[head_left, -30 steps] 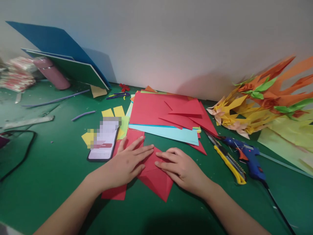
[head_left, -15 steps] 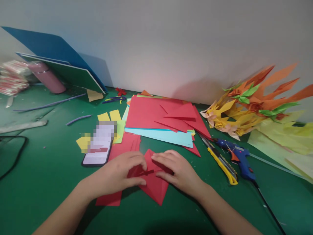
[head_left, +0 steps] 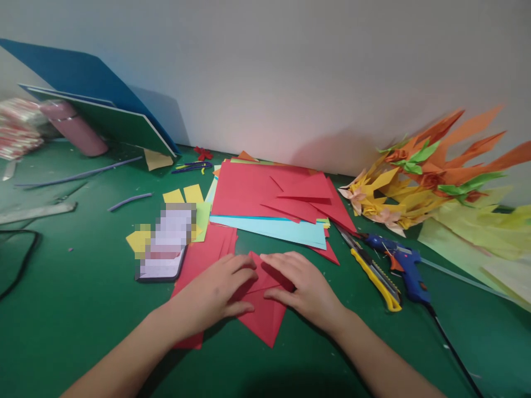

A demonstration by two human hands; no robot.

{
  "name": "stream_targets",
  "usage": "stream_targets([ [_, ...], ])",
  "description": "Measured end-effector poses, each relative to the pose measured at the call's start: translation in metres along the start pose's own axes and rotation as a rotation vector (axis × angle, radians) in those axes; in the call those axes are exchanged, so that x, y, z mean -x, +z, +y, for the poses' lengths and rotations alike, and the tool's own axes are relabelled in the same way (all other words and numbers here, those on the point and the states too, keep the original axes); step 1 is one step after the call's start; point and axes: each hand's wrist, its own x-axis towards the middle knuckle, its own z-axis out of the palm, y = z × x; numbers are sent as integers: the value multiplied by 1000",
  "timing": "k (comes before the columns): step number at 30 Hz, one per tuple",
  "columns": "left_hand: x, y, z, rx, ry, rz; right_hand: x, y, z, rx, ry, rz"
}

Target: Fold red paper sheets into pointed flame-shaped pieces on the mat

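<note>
A folded red paper [head_left: 264,318] lies diamond-like on the green table, its creased flaps between my two hands. My left hand [head_left: 219,290] holds its left side, with bent fingertips over the flap and the thumb low against the paper. On the right, my right hand [head_left: 305,284] grips the other corner between fingers and thumb. The palms hide both side corners of the fold. Partly under my left wrist lie red paper strips [head_left: 209,251], and a phone [head_left: 161,260] rests just left of them.
Behind my hands is a stack of coloured paper [head_left: 249,190], red on top. A yellow utility knife [head_left: 373,276] and a blue glue gun [head_left: 409,271] lie on the right. Paper flowers [head_left: 415,182] stand beyond them. At the back left, a pink bottle [head_left: 77,130] leans near boards [head_left: 112,121].
My left hand has shifted slightly right and up over the paper. The flap that stood up with a dark gap now lies flatter. The right hand keeps its place.
</note>
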Motion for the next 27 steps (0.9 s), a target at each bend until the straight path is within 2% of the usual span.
stream_targets([
  [7,-5,-2,0,-38,45,-25,-1,-4,-3,43,-60,63],
  [11,-3,-2,2,-47,17,-17,-1,-4,-4,95,-144,113],
  [14,-2,-1,3,-59,-21,4,0,-4,-4,114,-151,171],
  [16,-3,-2,3,-65,-19,-6,1,-3,-5,121,-98,242],
  [20,-5,-2,2,-67,0,-23,0,-1,-1,150,113,377],
  [23,-5,0,0,-76,3,-21,-2,0,3,119,231,359],
  [27,-3,2,-2,-76,0,-19,-4,2,9,73,290,312],
])
